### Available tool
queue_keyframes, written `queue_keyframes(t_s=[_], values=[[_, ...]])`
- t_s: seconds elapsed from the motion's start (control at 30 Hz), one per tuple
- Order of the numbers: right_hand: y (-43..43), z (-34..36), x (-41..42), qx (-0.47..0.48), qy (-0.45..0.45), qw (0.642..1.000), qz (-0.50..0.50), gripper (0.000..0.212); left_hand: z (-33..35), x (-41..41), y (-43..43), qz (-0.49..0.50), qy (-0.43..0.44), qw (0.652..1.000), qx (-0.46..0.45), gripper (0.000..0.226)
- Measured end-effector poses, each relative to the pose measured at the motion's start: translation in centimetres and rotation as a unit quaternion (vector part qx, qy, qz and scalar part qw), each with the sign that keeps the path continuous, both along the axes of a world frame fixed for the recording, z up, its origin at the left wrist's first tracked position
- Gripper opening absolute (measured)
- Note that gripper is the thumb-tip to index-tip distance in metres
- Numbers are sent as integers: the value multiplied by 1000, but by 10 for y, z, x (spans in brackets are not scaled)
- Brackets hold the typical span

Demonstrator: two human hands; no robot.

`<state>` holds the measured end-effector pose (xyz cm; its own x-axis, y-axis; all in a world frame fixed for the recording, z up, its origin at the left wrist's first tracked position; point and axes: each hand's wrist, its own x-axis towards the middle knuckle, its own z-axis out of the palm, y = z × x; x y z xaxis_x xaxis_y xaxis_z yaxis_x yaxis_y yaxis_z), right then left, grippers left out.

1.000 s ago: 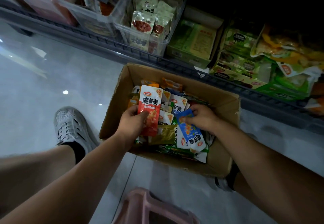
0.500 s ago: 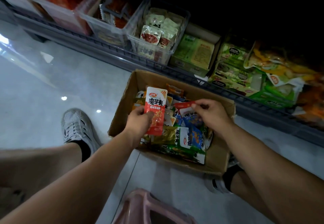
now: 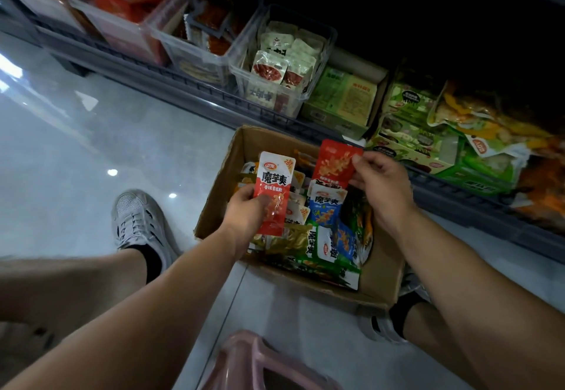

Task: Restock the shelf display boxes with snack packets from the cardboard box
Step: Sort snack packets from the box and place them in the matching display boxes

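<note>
Two packets are lifted, one per hand. Well left of the left hand I note a grey shoe [image 3: 137, 221] on the floor. Left hand [image 3: 244, 211] grips a red-and-white packet [image 3: 275, 185] by its lower half, upright, above the cardboard box [image 3: 227, 175]. Between and below both hands, loose packets [image 3: 325, 212] lie piled in the box. Right hand [image 3: 382, 189] pinches a red packet [image 3: 334, 160] at its right edge, just beside the first packet; I cannot tell if they touch. Beyond the right hand a clear bin [image 3: 275, 99] of white packets sits on the shelf. Right of it are green display boxes [image 3: 345, 99].
</note>
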<state>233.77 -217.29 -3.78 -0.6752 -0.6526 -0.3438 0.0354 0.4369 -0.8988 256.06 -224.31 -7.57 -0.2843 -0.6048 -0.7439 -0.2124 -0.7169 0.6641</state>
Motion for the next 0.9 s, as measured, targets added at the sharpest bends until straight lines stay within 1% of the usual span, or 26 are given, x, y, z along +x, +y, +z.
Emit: queue_keyframes(t_s=[0.1,0.17,0.23,0.33,0.43,0.5,0.57,0.63,0.7,0.77,0.83,0.9], values=[[-7,11,7,-45,53,997,-24,10,3,-1,-1,11,17,1000,3,27],[-13,18,14,-65,70,995,-26,10,8,-3,-1,9,35,999,-2,27],[-17,24,23,-54,45,997,-9,11,15,-4,-2,7,66,998,-1,25],[-19,27,38,0,-43,997,60,13,26,-8,-2,-29,120,992,2,39],[-16,22,43,50,-66,992,96,7,35,-11,-2,-73,134,988,-13,38],[-15,26,43,41,-79,991,103,14,42,-13,-2,-81,128,988,-26,37],[-15,36,41,33,-57,989,130,30,49,-13,-2,-87,125,987,-42,36],[-13,47,35,34,-38,987,152,36,56,-14,-1,-83,130,987,-45,31],[-10,57,27,29,-24,991,127,34,63,-16,2,-69,147,986,-31,30],[-6,63,15,26,-8,998,52,30,68,-16,4,-52,163,985,-14,41],[0,74,8,1,-54,998,-40,28,74,-17,8,-50,179,982,-27,55],[6,83,6,-33,-114,989,-87,42,80,-18,13,-60,186,979,-52,66]])
